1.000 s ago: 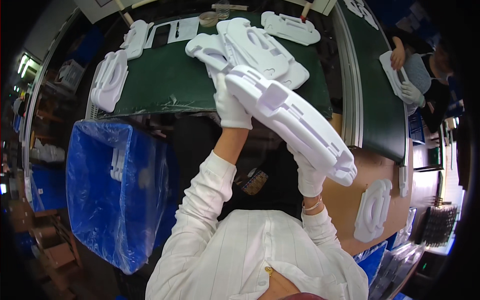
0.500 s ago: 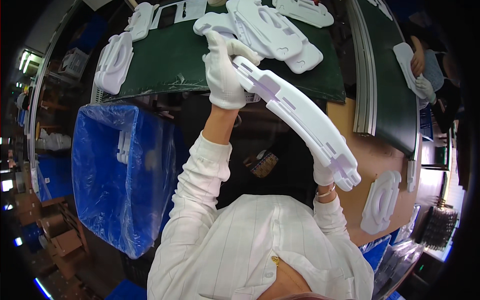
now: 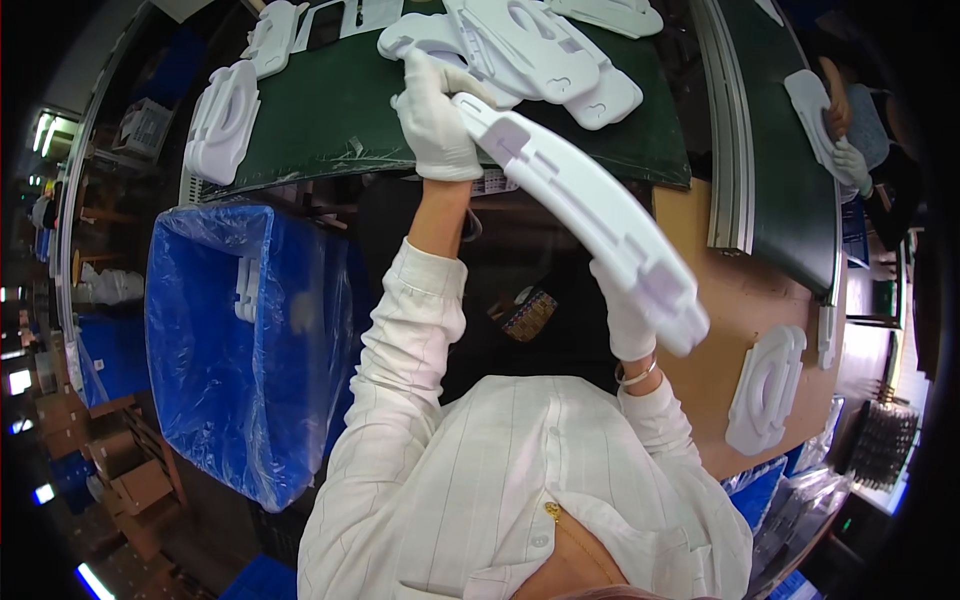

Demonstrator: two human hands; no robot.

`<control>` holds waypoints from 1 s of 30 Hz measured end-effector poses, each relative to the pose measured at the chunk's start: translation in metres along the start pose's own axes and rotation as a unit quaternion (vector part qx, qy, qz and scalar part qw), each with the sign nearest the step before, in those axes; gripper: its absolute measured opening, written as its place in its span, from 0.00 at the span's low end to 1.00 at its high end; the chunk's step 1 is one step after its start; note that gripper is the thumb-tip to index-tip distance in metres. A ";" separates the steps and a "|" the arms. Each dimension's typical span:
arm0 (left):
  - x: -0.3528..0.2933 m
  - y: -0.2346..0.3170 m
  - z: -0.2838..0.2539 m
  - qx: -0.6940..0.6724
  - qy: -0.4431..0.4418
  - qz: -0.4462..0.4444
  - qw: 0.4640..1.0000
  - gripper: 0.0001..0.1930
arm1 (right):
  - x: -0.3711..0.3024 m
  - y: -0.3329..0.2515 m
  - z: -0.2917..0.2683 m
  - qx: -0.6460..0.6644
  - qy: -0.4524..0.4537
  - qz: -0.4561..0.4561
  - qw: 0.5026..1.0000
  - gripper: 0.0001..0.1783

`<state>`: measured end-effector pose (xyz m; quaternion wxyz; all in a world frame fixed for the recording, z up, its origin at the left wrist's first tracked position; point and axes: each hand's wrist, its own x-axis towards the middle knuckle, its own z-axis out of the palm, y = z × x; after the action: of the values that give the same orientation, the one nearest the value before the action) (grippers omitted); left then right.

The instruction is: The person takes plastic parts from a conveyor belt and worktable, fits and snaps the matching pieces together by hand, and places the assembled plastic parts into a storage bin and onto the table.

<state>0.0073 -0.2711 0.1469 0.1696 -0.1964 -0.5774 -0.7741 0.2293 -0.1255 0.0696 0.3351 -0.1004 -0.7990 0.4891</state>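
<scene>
And here it is, in mid-air: the long, curved white plastic piece (image 3: 590,200), tilted between both hands in front of the green-topped desk (image 3: 310,125)! The white-gloved left hand (image 3: 435,115) is closed around its upper end; the white-gloved right hand (image 3: 628,320) sits behind the lower end, fingers hidden, so how tightly it is closed I cannot tell. One piece in work, then, and plenty lying about: an overlapping pile of white moulded plastic parts (image 3: 535,55) just beyond, two more at the desk's left edge, another white oval-holed plastic part (image 3: 768,390) on the brown flat surface (image 3: 690,240) at right. Which are finished and which are waiting, nothing shows
</scene>
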 end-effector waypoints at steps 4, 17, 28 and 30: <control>-0.008 0.019 0.007 0.195 -0.028 0.295 0.935 0.20 | 0.008 0.010 0.000 0.067 0.030 0.040 0.997 0.19; -0.031 0.016 0.009 0.187 -0.169 0.228 0.940 0.22 | 0.017 -0.033 -0.001 0.115 -0.032 0.069 0.990 0.26; -0.049 0.033 0.034 0.141 -0.263 0.269 0.916 0.21 | 0.022 -0.033 0.010 0.059 -0.043 0.007 0.997 0.27; -0.055 0.024 0.033 0.163 -0.254 0.275 0.913 0.22 | 0.029 -0.032 0.006 0.039 -0.064 0.006 0.997 0.27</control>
<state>0.0706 -0.2440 0.1479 0.2531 -0.5073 -0.6423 -0.5158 0.2091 -0.1313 0.1080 0.2841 -0.0604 -0.7987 0.5270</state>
